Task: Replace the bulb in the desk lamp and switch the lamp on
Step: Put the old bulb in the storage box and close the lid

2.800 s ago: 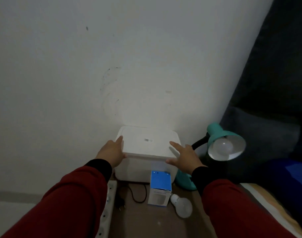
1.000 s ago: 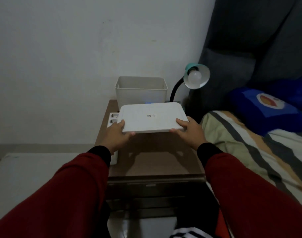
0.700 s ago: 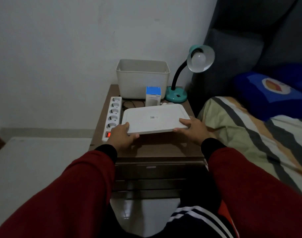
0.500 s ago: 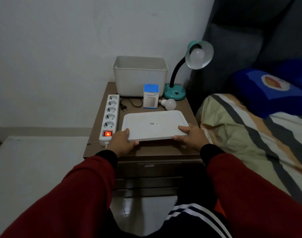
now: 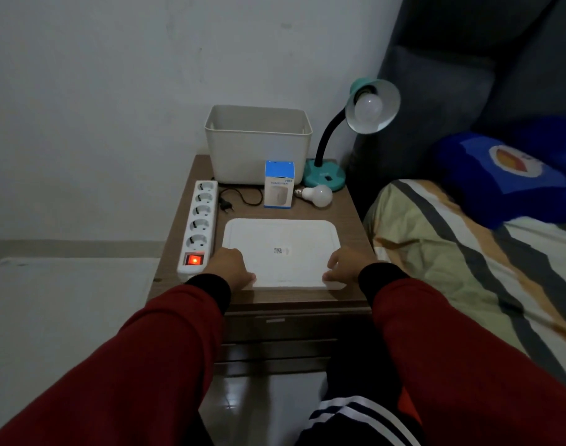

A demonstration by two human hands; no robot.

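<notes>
A teal desk lamp (image 5: 324, 175) stands at the back right of the wooden nightstand (image 5: 352, 214), unlit, with a white bulb in its shade (image 5: 367, 107). A loose white bulb (image 5: 317, 195) lies in front of the lamp's base, beside a blue and white box (image 5: 278, 185). A flat white lid (image 5: 281, 252) lies on the nightstand's front half. My left hand (image 5: 231, 265) holds its near left corner and my right hand (image 5: 346, 263) its near right corner.
An open white bin (image 5: 258, 143) stands at the back against the wall. A white power strip (image 5: 199, 225) with a glowing red switch lies along the left edge, with a loose black plug (image 5: 227, 206) beside it. A bed (image 5: 468, 252) with a blue pillow is on the right.
Both hands lifted the lid off the white bin, carried it toward me and lowered it flat onto the nightstand's front half. The camera pulled back.
</notes>
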